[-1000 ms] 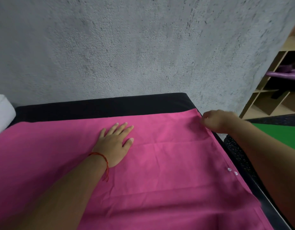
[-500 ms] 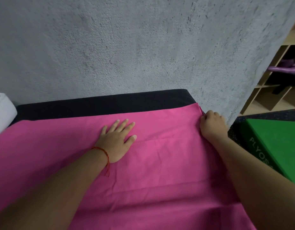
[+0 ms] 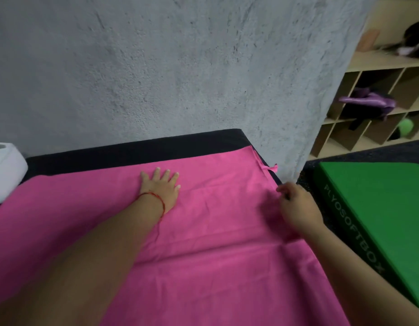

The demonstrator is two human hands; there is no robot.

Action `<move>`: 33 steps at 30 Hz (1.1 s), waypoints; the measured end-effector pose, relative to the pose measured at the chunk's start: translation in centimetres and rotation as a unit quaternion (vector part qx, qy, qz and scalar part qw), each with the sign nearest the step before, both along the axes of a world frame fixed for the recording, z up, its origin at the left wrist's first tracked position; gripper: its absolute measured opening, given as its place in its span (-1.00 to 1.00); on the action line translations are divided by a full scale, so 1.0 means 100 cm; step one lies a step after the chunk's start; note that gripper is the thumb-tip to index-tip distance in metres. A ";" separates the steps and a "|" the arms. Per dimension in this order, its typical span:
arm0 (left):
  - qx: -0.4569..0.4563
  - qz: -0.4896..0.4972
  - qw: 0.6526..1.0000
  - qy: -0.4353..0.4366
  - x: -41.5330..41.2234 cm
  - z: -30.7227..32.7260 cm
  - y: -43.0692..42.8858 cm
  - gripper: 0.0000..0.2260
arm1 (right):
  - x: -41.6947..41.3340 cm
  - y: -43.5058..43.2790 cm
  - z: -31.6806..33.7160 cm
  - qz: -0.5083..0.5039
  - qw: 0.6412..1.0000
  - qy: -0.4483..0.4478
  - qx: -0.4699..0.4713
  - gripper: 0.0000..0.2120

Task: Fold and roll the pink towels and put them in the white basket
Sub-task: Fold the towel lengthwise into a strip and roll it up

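Observation:
A large pink towel [image 3: 215,231] lies spread flat on a black table [image 3: 133,149], with a small pink loop [image 3: 272,168] sticking out at its far right edge. My left hand [image 3: 160,189] presses flat on the towel near its far edge, fingers straight and spread; a red string circles the wrist. My right hand [image 3: 298,205] hovers over the towel's right edge with fingers curled, casting a shadow on the cloth. Whether it pinches the edge is unclear. Part of the white basket [image 3: 6,170] shows at the left edge of the view.
A rough grey wall [image 3: 180,67] rises right behind the table. A green soft box [image 3: 380,208] sits on the dark floor to the right. Wooden cubby shelves [image 3: 380,102] at the back right hold purple and dark items.
My right hand has let go of the towel's far right corner and drawn back toward me along the right edge. The view has turned right. My left hand stays pressed in place.

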State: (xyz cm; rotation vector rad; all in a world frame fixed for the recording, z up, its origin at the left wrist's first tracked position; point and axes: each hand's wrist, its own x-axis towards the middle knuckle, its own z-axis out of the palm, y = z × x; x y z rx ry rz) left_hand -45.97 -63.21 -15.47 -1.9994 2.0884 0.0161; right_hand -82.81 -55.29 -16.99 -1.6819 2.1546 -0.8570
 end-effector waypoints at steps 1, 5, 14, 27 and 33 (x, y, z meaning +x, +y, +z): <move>-0.009 -0.002 1.000 -0.005 -0.011 0.004 0.009 -0.48 | -0.005 0.020 -0.002 -0.002 1.000 -0.005 0.010 -0.77; 0.022 -0.016 0.991 0.129 -0.056 0.007 0.061 -0.49 | -0.019 0.091 -0.003 -0.028 0.999 0.008 0.018 -0.77; 0.050 -0.099 0.976 0.185 -0.120 0.002 0.160 -0.52 | -0.030 0.229 -0.019 -0.078 0.995 0.058 0.037 -0.74; 0.123 -0.111 0.978 0.126 -0.192 0.010 0.191 -0.39 | -0.059 0.265 -0.025 -0.056 0.998 0.029 0.019 -0.83; 0.164 -0.112 0.974 0.107 -0.193 0.010 0.180 -0.34 | -0.063 0.253 -0.012 -0.059 0.992 0.042 0.101 -0.86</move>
